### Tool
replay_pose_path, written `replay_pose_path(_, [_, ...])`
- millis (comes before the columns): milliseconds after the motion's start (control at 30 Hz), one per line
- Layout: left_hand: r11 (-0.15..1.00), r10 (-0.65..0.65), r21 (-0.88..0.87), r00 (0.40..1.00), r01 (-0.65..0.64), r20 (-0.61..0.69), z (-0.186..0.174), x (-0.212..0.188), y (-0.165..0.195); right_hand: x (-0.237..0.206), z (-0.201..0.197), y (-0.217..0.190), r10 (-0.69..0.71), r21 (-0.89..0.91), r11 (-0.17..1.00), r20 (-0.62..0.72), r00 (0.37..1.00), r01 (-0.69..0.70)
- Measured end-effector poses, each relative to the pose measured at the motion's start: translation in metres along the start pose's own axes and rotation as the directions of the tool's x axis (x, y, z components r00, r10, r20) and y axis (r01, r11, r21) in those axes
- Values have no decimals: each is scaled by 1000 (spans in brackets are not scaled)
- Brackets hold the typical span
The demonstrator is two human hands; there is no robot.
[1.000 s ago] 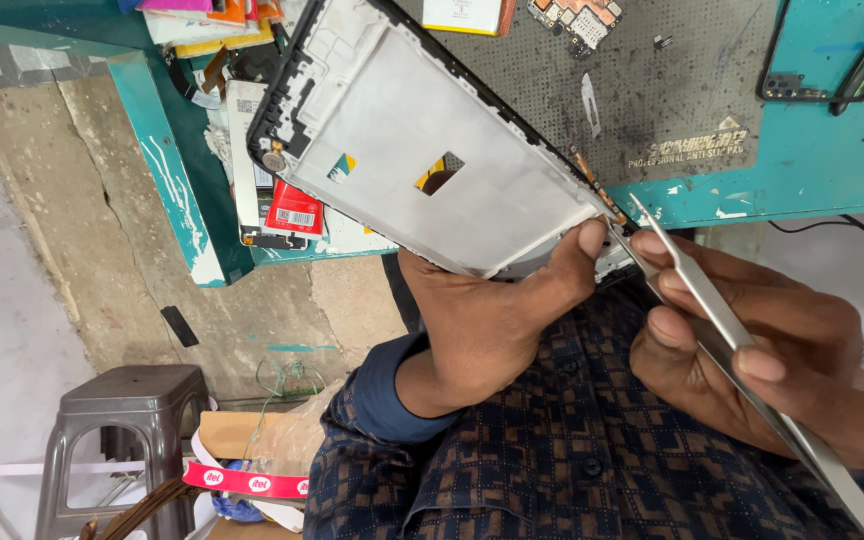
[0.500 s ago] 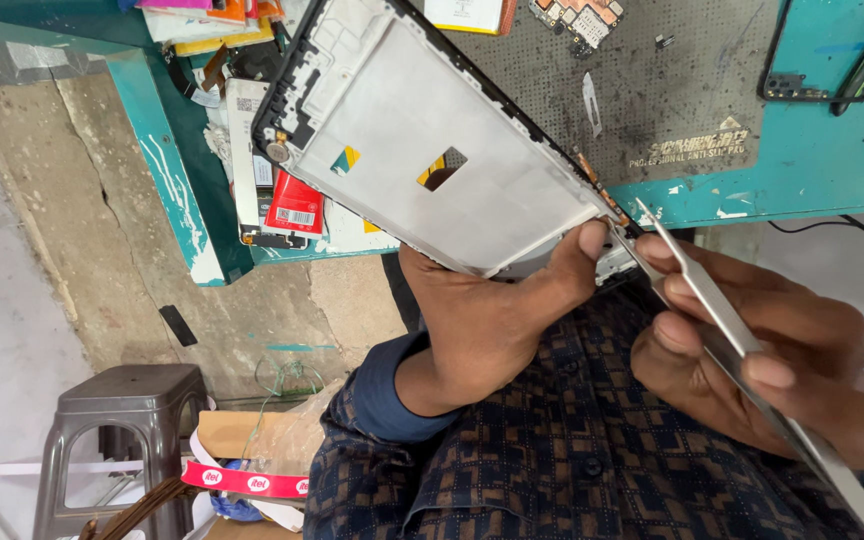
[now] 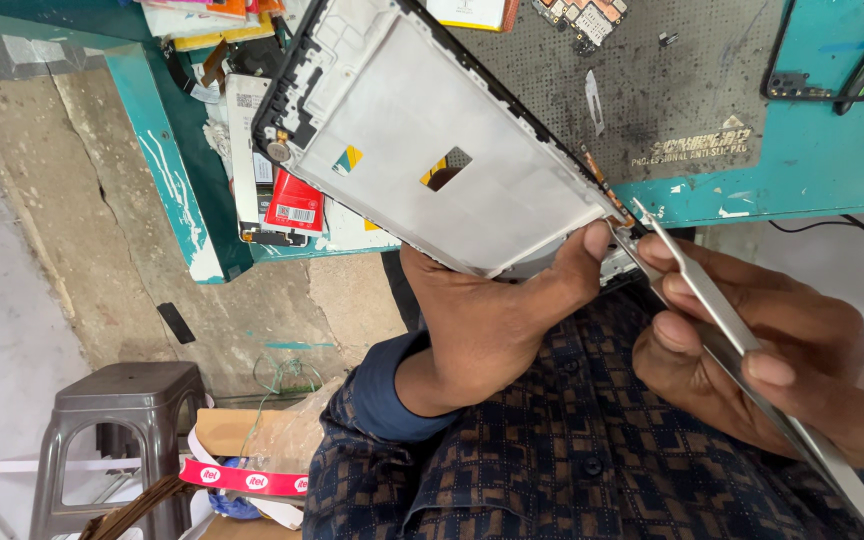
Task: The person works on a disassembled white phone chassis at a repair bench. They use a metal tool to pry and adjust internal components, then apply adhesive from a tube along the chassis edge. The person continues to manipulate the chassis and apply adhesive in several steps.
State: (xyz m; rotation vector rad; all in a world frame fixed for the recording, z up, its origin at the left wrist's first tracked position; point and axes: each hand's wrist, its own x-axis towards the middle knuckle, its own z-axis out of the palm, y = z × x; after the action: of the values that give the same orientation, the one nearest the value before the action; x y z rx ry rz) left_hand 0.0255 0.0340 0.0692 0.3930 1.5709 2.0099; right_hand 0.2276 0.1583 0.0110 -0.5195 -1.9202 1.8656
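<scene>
My left hand (image 3: 497,315) grips the lower end of a phone frame (image 3: 432,140), a black-edged panel with a silvery inner plate facing me, tilted up toward the bench. The thumb presses on the frame's bottom corner. My right hand (image 3: 752,345) holds metal tweezers (image 3: 712,310) between thumb and fingers. The tweezer tips touch the frame's bottom corner, beside a small orange flex strip (image 3: 597,172) on its edge.
A teal workbench (image 3: 812,160) with a dark grey perforated mat (image 3: 672,90) lies beyond the frame. On it are a circuit board (image 3: 577,15), a blade (image 3: 594,95), a phone back shell (image 3: 812,50) and cables. A grey plastic stool (image 3: 117,420) stands at lower left.
The phone frame has shifted slightly and the tweezer tips stay at its bottom corner. Both hands remain almost where they were.
</scene>
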Motion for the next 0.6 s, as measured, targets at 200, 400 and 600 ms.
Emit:
replay_pose_path(200, [999,-5,43,1000,4,12,-2,0,0,-10,-5,5,-1,-22,1000,-8,1000,1])
replay_pose_path(400, [998,-8,61,1000,9,-10,-1,0,-1,15,15,-4,-374,-371,858,23,927,356])
replay_pose_path(600, [999,-26,45,999,28,-28,0,0,-4,38,31,-22,-482,-474,767,19,876,432])
